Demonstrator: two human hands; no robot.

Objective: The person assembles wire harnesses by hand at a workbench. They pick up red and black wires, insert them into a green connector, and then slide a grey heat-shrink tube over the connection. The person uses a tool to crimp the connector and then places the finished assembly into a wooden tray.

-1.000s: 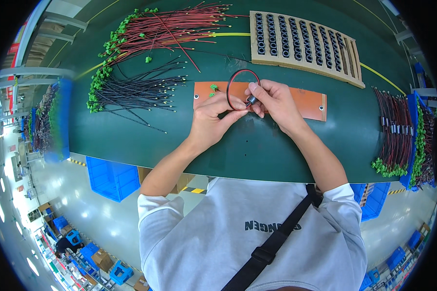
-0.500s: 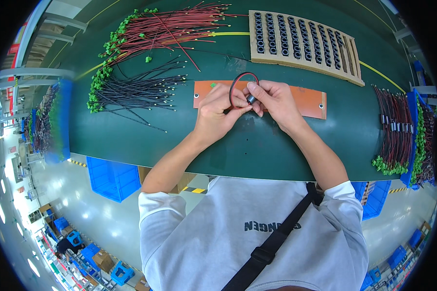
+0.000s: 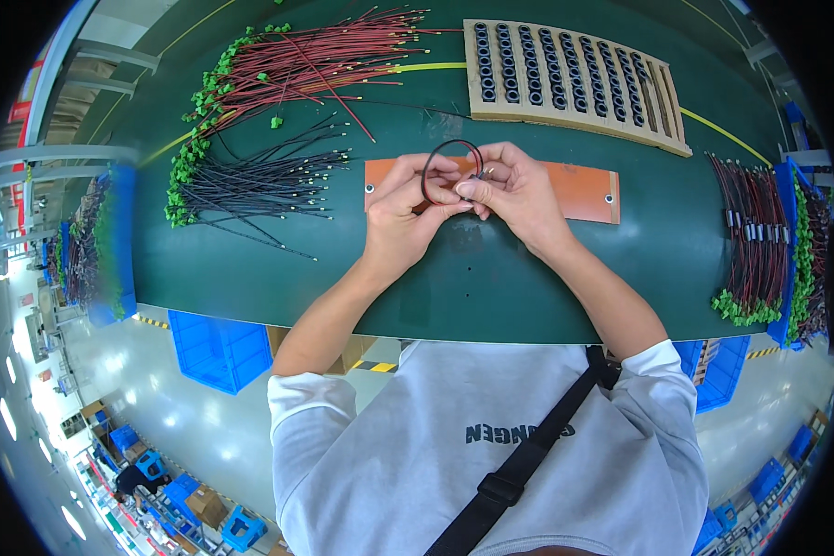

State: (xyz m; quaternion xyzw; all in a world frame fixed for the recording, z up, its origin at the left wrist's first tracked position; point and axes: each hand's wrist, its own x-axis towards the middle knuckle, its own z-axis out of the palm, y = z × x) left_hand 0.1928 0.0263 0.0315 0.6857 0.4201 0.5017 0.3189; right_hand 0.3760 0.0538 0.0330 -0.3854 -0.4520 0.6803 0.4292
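My left hand (image 3: 406,206) and my right hand (image 3: 516,190) meet above an orange mat (image 3: 579,190) on the green table (image 3: 491,278). Between their fingertips they pinch a thin dark wire (image 3: 443,153) bent into a loop that stands up over the left hand. A small dark part sits at the fingertips where both hands touch; its shape is too small to tell. Left of the hands lies a bundle of black wires (image 3: 250,181) with green plugs, and behind it a bundle of red wires (image 3: 315,56).
A cardboard tray (image 3: 574,83) filled with rows of dark rings stands at the back right. Finished red and black wire sets (image 3: 760,241) lie at the right edge. Blue bins (image 3: 218,347) stand under the table front.
The hands have stayed over the orange mat. The wire loop has shifted slightly left and stands more upright above the left hand; the fingertips have closed in together.
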